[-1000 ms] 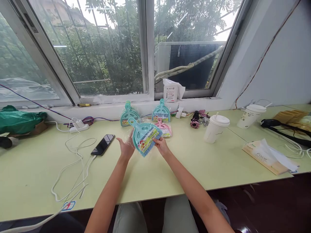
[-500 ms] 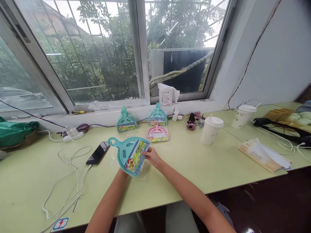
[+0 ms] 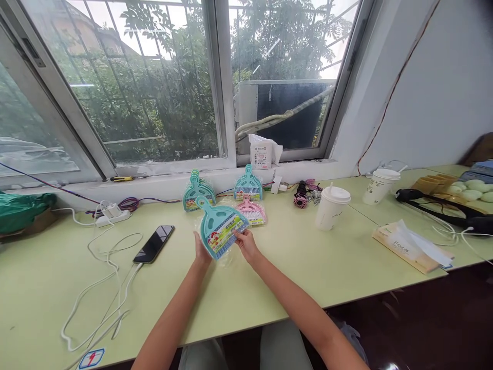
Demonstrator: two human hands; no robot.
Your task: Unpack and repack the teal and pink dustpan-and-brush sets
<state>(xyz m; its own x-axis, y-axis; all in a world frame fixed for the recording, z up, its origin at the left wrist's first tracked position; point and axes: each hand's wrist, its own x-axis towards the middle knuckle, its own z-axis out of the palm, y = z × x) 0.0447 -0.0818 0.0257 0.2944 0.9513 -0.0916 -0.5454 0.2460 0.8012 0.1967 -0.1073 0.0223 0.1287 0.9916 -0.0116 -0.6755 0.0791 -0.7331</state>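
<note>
Between my hands, above the table, is a teal mini dustpan and brush set (image 3: pixel 222 226) in clear wrap, tilted with its looped handle up and to the left. My right hand (image 3: pixel 247 243) pinches its lower right edge. My left hand (image 3: pixel 202 250) grips the left edge, its fingers mostly hidden behind the dustpan. Just behind, a pink dustpan set (image 3: pixel 252 210) lies partly covered by the held one. A stack of teal dustpan sets (image 3: pixel 197 192) leans by the window ledge, and another teal dustpan set (image 3: pixel 248 184) stands to its right.
At left lie a black phone (image 3: pixel 154 244), white cables (image 3: pixel 82 298) and a power strip (image 3: pixel 112 216). On the right are a white cup (image 3: pixel 332 208), a second cup (image 3: pixel 380 186), a tissue pack (image 3: pixel 410 246) and a black strap-like device (image 3: pixel 442 208). The table's front edge runs near my legs.
The held dustpan set has turned so its handle points more upward, and it has moved right and slightly up. My left hand now shows at its left edge.
</note>
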